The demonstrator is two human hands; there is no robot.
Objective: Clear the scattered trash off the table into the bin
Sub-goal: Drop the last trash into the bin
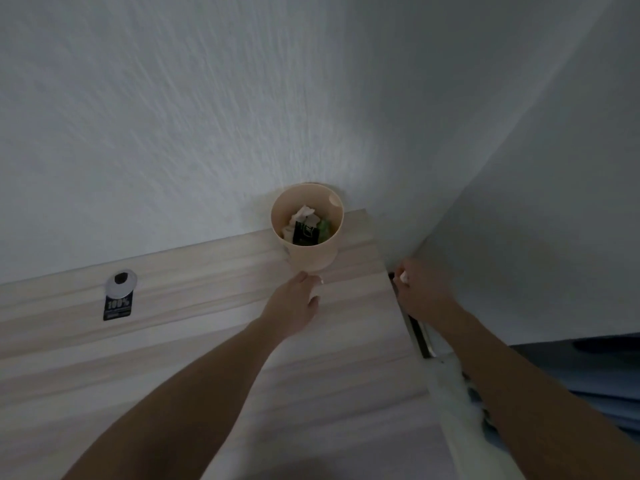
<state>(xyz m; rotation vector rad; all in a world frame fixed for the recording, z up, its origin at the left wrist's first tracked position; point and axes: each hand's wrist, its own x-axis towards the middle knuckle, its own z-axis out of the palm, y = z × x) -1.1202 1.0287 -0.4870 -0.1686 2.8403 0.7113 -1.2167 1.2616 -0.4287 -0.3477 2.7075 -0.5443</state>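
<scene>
Head view, and the bin sits at the far edge of the table, hard against the wall, roughly twelve o'clock from the person. Crumpled white paper, a dark wrapper and something green lie inside it already. The left hand reaches in at the foot of the bin, fingers spread and loose, thumb tip touching or just beside the base; it grips nothing that I can see. The right hand hangs off the table's right edge, at about three o'clock from the bin, curled shut round a small white scrap that peeps out between finger and thumb.

My read: the step in hand is getting that scrap into the bin. To do it well, steady the bin with the left hand so it cannot tip or slide on the smooth wood, swing the right hand up and across toward ten o'clock until it is fully over the rim, and only then open the fingers. The scrap looks light, so a drop from beside the rim could miss.

Away at nine o'clock from the bin, a dark tag lies just below a round cable hole, well apart from both hands; whether it counts as trash I cannot tell
</scene>
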